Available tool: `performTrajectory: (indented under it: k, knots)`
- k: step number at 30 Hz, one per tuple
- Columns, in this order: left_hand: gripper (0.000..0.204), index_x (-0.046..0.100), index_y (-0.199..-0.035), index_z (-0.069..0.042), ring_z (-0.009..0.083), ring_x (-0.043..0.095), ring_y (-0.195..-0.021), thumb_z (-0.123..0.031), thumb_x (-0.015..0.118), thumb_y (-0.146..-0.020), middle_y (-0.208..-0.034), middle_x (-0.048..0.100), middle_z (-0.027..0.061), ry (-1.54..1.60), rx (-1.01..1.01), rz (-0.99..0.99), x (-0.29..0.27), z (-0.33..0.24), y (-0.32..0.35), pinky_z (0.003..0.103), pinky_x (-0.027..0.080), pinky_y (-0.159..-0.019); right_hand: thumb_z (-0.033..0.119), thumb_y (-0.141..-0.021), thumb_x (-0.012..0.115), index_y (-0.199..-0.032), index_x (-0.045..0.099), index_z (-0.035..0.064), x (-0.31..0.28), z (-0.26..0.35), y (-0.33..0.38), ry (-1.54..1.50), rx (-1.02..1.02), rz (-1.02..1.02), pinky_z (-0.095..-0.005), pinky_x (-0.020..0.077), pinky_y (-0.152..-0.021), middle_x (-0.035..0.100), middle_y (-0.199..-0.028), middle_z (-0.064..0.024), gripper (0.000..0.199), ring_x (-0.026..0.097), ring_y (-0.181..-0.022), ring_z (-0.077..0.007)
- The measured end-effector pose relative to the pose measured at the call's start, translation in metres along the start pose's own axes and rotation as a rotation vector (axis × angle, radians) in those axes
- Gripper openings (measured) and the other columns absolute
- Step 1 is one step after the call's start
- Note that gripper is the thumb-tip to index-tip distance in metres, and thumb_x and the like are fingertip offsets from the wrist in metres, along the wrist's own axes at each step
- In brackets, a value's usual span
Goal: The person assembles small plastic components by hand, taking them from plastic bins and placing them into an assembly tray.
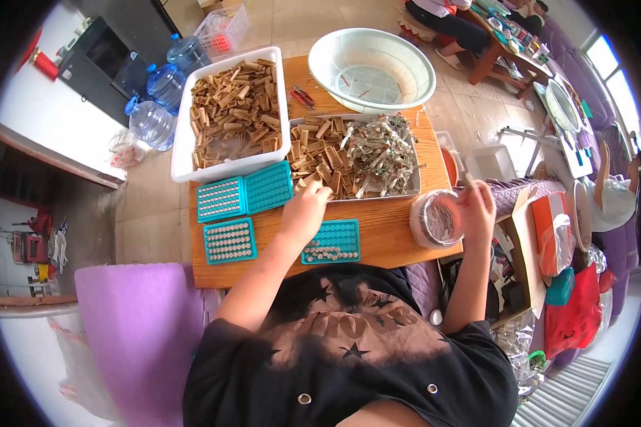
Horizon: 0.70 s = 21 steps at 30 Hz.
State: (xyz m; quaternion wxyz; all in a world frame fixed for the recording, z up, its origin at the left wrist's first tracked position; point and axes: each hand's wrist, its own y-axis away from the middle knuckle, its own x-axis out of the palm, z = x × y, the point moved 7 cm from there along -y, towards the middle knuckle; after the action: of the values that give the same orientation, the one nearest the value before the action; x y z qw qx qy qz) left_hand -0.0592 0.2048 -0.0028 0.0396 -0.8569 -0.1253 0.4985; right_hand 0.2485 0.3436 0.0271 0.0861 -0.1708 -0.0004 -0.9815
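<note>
R hand (478,205) grips sm. tan pc (468,180): looks light, stiff, best taken mid-length. L hand (308,203) at brown pcs (327,162); can't tell if grip's closed.

We find brown pieces (325,161) short, trough-shaped, heaped loosely at mixed angles, filling left part of shallow tray (377,198). We note slim tan piece (468,180) gripped in mid-air, tilted, near right rim of tub; exact kind too small for us to tell. We record tub (418,222) round, open-topped, upright near right edge of wooden table (388,228), greyish matter inside.
</note>
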Motion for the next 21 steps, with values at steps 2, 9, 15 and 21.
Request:
performTrajectory:
  k: [2, 9, 15, 21]
  knots:
    - [0.005, 0.059, -0.075, -0.006, 0.0248, 0.058, -0.083, -0.008, 0.055, -0.077, -0.081, 0.055, 0.0085, -0.241, 0.146, -0.042, 0.01, 0.001, -0.013, 0.036, 0.05, -0.071, 0.012, -0.088, 0.058, -0.097, 0.058, 0.0006, -0.071, -0.02, -0.023, -0.006, -0.045, -0.182, -0.0202, 0.0421, -0.056, 0.054, -0.073, -0.0006, 0.014, 0.051, -0.065, -0.0079]
    - [0.004, 0.057, -0.08, -0.006, 0.0238, 0.057, -0.084, -0.007, 0.057, -0.076, -0.086, 0.054, 0.0075, -0.246, 0.182, 0.03, 0.011, 0.002, -0.025, 0.036, 0.049, -0.072, 0.018, -0.083, 0.067, -0.082, 0.055, 0.0051, -0.181, -0.13, -0.056, 0.18, 0.296, -0.48, -0.0207, 0.0367, -0.041, 0.05, -0.063, 0.0004, 0.017, 0.045, -0.048, -0.0077]
    - [0.009, 0.052, -0.085, -0.005, 0.029, 0.058, -0.08, -0.011, 0.058, -0.083, -0.086, 0.059, 0.0095, 0.262, 0.197, 0.001, -0.01, -0.03, -0.018, 0.038, 0.046, -0.072, 0.018, -0.084, 0.065, -0.113, 0.055, 0.002, -0.192, -0.166, -0.116, 0.053, 0.267, -0.392, -0.0209, 0.0408, -0.047, 0.056, -0.072, 0.0005, 0.035, 0.05, -0.053, -0.0092]
    - [0.013, 0.059, -0.087, -0.008, 0.0231, 0.06, -0.074, -0.017, 0.065, -0.079, -0.08, 0.06, 0.0066, 0.616, 0.136, 0.358, -0.011, -0.056, 0.035, 0.031, 0.048, -0.066, 0.021, -0.087, 0.059, -0.12, 0.053, 0.0083, -0.156, -0.155, -0.125, 0.296, 0.493, -0.155, -0.023, 0.0474, -0.058, 0.061, -0.095, -0.0046, 0.036, 0.059, -0.073, -0.0132]
